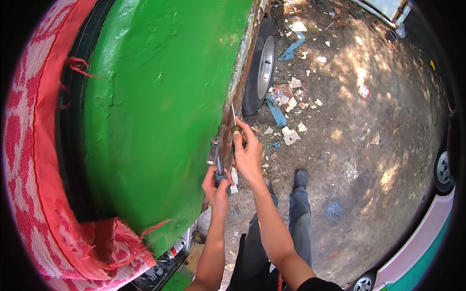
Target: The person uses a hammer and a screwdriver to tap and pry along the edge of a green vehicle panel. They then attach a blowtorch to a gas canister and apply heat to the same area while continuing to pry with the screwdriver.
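Note:
My left hand (217, 196) is closed round the grip of a hammer (213, 151), whose metal head points up beside the edge of a green car body panel (160, 111). In my right hand (248, 157) is a screwdriver (236, 130), its handle pinched between thumb and fingers. The thin shaft reaches up along the panel's rough, rusty brown edge (238, 77). Whether the tip touches the metal I cannot tell. Hammer and screwdriver are close together but appear apart.
A car wheel (264, 68) sits just beyond my hands. Broken filler chips (290, 136) and a blue rag (276, 110) litter the dirt ground. Red patterned cloth (43, 145) drapes the left side. A pink and green car (417, 242) stands at lower right.

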The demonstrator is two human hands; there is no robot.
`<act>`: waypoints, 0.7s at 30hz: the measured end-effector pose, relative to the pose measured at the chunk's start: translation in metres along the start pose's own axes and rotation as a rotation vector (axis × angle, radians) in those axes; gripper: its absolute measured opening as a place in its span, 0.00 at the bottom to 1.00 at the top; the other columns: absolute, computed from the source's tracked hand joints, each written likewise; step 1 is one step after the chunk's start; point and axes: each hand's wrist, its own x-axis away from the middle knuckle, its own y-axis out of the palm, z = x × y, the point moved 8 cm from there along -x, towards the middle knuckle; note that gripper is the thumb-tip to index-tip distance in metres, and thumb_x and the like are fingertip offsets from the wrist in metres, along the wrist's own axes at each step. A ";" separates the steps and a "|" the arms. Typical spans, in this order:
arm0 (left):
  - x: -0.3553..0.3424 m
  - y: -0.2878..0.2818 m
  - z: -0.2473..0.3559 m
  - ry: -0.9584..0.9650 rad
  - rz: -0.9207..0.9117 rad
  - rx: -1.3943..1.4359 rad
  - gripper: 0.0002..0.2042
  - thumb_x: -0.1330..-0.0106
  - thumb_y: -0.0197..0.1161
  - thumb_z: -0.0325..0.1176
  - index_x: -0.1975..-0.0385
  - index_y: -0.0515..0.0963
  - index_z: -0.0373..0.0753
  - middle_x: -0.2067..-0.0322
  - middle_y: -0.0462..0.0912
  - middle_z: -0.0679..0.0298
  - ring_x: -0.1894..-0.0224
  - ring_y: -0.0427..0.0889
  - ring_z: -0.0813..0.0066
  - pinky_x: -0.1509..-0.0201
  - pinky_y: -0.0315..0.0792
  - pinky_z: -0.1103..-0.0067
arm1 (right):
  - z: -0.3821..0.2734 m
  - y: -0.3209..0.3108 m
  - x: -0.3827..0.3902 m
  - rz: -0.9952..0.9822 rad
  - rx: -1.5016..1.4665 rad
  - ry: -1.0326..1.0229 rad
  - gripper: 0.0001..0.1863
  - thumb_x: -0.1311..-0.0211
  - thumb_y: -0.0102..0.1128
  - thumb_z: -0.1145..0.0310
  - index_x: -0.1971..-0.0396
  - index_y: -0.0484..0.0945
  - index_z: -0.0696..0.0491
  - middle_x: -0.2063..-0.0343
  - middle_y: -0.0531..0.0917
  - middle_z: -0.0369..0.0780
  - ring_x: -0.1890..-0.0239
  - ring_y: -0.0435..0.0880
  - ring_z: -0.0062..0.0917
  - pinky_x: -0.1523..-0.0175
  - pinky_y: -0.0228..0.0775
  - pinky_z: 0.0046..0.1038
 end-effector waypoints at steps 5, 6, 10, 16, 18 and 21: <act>-0.004 0.005 0.003 0.015 -0.017 0.040 0.07 0.40 0.54 0.18 0.63 0.72 0.33 0.72 0.78 0.64 0.72 0.75 0.80 0.66 0.73 0.81 | -0.007 -0.005 -0.030 0.028 -0.053 0.059 0.22 0.24 0.51 0.67 0.34 0.74 0.50 0.79 0.81 0.43 0.81 0.80 0.25 0.70 0.74 0.33; -0.004 0.004 0.002 0.011 -0.016 0.034 0.07 0.40 0.54 0.18 0.63 0.72 0.33 0.73 0.78 0.64 0.72 0.75 0.80 0.66 0.73 0.81 | -0.017 -0.009 -0.041 0.028 -0.076 0.069 0.22 0.24 0.50 0.67 0.33 0.74 0.51 0.80 0.80 0.42 0.85 0.77 0.23 0.75 0.71 0.32; -0.006 0.008 0.001 -0.014 -0.002 0.044 0.07 0.40 0.54 0.18 0.63 0.72 0.33 0.73 0.77 0.63 0.73 0.75 0.80 0.67 0.72 0.81 | 0.002 -0.006 -0.014 0.047 -0.011 -0.056 0.21 0.24 0.51 0.68 0.34 0.75 0.49 0.81 0.77 0.37 0.86 0.74 0.19 0.78 0.66 0.29; -0.011 0.011 0.007 0.010 -0.013 0.032 0.08 0.41 0.55 0.18 0.62 0.72 0.32 0.74 0.77 0.63 0.73 0.75 0.79 0.66 0.73 0.81 | -0.011 -0.007 -0.027 0.034 -0.031 -0.023 0.22 0.25 0.52 0.67 0.34 0.75 0.50 0.79 0.80 0.41 0.79 0.79 0.24 0.68 0.73 0.32; -0.011 0.006 0.007 0.018 0.000 0.021 0.08 0.42 0.54 0.19 0.62 0.72 0.33 0.74 0.76 0.62 0.73 0.74 0.78 0.66 0.73 0.80 | -0.035 -0.007 -0.039 0.008 -0.098 -0.001 0.22 0.24 0.51 0.67 0.34 0.74 0.51 0.80 0.80 0.40 0.82 0.78 0.23 0.72 0.72 0.32; -0.010 0.003 0.009 0.019 0.014 0.004 0.09 0.42 0.53 0.19 0.62 0.71 0.34 0.75 0.75 0.61 0.74 0.74 0.75 0.66 0.73 0.78 | -0.036 -0.001 -0.026 -0.019 -0.100 0.056 0.22 0.23 0.50 0.66 0.33 0.73 0.50 0.81 0.80 0.39 0.83 0.78 0.22 0.74 0.72 0.31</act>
